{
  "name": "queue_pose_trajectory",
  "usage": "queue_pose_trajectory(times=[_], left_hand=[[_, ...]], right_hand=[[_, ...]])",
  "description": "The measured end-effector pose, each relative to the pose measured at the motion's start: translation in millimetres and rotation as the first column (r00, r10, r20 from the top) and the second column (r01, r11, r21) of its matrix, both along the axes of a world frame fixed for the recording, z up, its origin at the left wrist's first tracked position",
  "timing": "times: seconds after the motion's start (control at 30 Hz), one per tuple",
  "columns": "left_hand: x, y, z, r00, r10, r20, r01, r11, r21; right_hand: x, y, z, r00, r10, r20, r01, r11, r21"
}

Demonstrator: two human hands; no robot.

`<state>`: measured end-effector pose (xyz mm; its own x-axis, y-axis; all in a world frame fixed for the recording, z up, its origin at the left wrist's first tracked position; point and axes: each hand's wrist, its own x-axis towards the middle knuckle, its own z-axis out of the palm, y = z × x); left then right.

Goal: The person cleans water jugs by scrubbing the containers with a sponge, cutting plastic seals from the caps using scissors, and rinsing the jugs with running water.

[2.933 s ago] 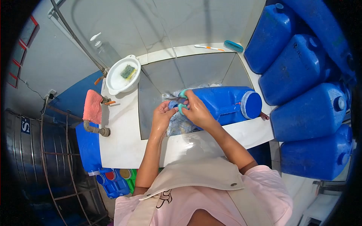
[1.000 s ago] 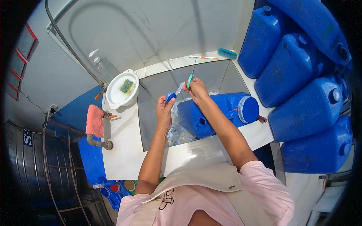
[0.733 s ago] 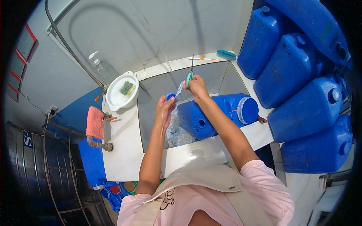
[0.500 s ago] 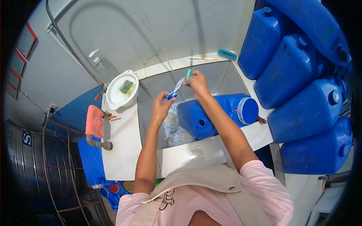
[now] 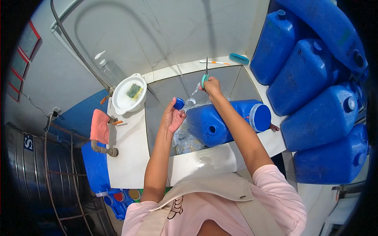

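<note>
Over the sink (image 5: 246,88), our left hand (image 5: 172,117) holds a blue cap (image 5: 179,104), probably light, stiff, slippery and best pinched by its rim, while our right hand (image 5: 213,86) grips the scissors (image 5: 204,81) and a limp plastic strip (image 5: 195,91), the blades' long axis pointing away towards the wall (image 5: 228,27).

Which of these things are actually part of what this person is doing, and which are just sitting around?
In use:
- blue cap, in the left hand
- scissors and clear plastic strip, at the right hand
- likely the uncapped blue jug before them

Apparently just around:
- white bowl with sponge
- toothbrush
- pump bottle
- pink cloth
</note>
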<state>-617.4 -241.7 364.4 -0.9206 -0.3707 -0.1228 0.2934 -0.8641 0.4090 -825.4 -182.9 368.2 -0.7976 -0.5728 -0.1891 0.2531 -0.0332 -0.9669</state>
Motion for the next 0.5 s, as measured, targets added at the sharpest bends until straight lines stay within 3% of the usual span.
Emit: queue_pose_trajectory(times=[0.07,0.13,0.17,0.23,0.27,0.33,0.37,0.43,0.5], left_hand=[[2.2,-2.8,-0.5,0.998,-0.02,-0.063,0.026,0.996,0.089],[5.4,0.4,11.3,0.991,0.129,-0.04,-0.114,0.955,0.275],[7.0,-1.6,10.0,0.99,0.136,-0.041,-0.12,0.954,0.274],[13.5,-3.7,5.3,0.935,0.262,0.238,-0.23,0.961,-0.155],[19.6,-6.5,-1.1,0.93,0.278,0.242,-0.247,0.957,-0.15],[35.0,-16.5,-11.6,0.856,0.369,0.361,-0.242,0.905,-0.35],[45.0,-21.3,-11.8,0.844,0.392,0.366,-0.266,0.899,-0.348],[72.4,-28.1,-13.7,0.652,0.506,0.564,-0.13,0.808,-0.575],[111.4,-47.5,-39.2,0.585,0.602,0.544,-0.148,0.739,-0.658]], right_hand=[[-4.8,-4.7,-3.0,0.999,-0.042,0.006,0.042,0.999,-0.007],[-16.6,-2.1,-7.5,0.995,-0.104,0.007,0.104,0.994,-0.028],[-20.7,-1.1,-6.2,0.995,-0.097,0.005,0.097,0.995,-0.029],[-28.3,2.2,-4.7,0.976,-0.122,-0.179,0.131,0.991,0.04],[-39.9,1.1,-11.5,0.946,-0.154,-0.287,0.182,0.981,0.073],[-56.4,9.1,-16.1,0.854,-0.158,-0.496,0.274,0.946,0.172],[-60.3,17.6,-8.9,0.796,-0.128,-0.592,0.322,0.917,0.235],[-76.5,37.6,-11.6,0.657,0.042,-0.753,0.301,0.901,0.313],[-97.9,70.3,-15.4,0.561,0.286,-0.777,0.184,0.872,0.454]])
